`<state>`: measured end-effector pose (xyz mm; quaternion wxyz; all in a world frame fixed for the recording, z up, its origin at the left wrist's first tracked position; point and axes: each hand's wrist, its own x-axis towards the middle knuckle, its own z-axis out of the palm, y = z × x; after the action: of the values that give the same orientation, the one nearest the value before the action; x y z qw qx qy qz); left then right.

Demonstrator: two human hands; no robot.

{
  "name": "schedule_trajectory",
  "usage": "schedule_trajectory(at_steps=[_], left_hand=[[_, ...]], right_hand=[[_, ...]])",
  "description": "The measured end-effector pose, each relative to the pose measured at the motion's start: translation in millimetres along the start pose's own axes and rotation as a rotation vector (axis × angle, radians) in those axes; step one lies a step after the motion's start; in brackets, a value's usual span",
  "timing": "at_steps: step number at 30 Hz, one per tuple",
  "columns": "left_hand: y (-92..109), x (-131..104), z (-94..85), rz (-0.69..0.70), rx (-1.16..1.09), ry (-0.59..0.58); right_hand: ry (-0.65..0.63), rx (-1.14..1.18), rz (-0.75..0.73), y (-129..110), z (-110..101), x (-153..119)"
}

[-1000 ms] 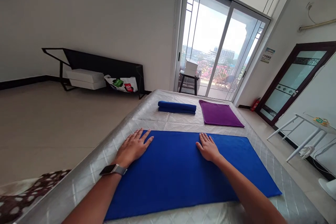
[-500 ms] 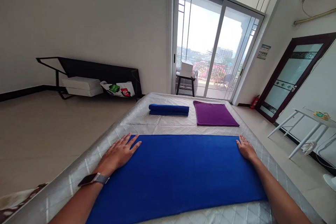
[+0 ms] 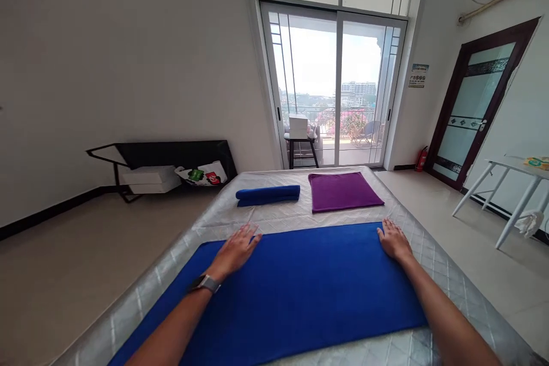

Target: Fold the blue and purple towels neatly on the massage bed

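A large blue cloth point(image 3: 309, 286) lies flat across the near part of a silvery quilted mattress point(image 3: 214, 214). My left hand point(image 3: 235, 247) is over the cloth's far edge, left of its middle, fingers stretched and slightly smeared by motion. On the cloth's far right corner rests my right hand point(image 3: 393, 239), palm down with its fingers out. Neither hand grips anything. Beyond them, a folded blue cloth point(image 3: 268, 195) sits on the left and a purple cloth point(image 3: 343, 191) lies flat on the right.
A black bench-like frame point(image 3: 171, 153) with white boxes point(image 3: 150, 179) stands against the left wall. Glass sliding doors point(image 3: 337, 86) are beyond the mattress. To the right are a white table point(image 3: 518, 166) and a red fire extinguisher point(image 3: 421, 158).
My left hand has moved right along the cloth's far edge, off its left corner. My right hand stays at the right corner. The camera view has turned and tilted.
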<state>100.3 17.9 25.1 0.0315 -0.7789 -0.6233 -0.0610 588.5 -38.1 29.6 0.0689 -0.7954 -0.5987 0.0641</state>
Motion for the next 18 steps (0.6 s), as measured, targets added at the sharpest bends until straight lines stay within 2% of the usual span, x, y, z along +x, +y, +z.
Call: schedule_trajectory(at_steps=[2, 4, 6, 8, 10, 12, 14, 18], left_hand=[[63, 9, 3.1, 0.169, -0.058, -0.008], [116, 14, 11.8, 0.269, -0.112, -0.013], [151, 17, 21.4, 0.313, -0.140, -0.037], [162, 18, 27.4, 0.290, -0.146, -0.051], [151, 17, 28.1, 0.234, -0.132, -0.059], [122, 13, 25.0, 0.163, -0.101, -0.077], [79, 6, 20.9, 0.074, -0.057, -0.104], [-29, -18, 18.8, -0.122, 0.030, -0.126]], right_hand=[[0.007, -0.001, -0.004, 1, 2, 2], [0.012, -0.007, -0.010, 3, 4, 3], [0.016, -0.015, -0.014, 4, 6, 4], [0.022, -0.026, -0.016, 5, 7, 5], [0.025, -0.037, -0.019, 6, 7, 5], [0.024, -0.046, -0.022, 6, 7, 6], [0.023, -0.051, -0.026, 6, 6, 6], [0.022, -0.067, -0.031, 5, 4, 5]])
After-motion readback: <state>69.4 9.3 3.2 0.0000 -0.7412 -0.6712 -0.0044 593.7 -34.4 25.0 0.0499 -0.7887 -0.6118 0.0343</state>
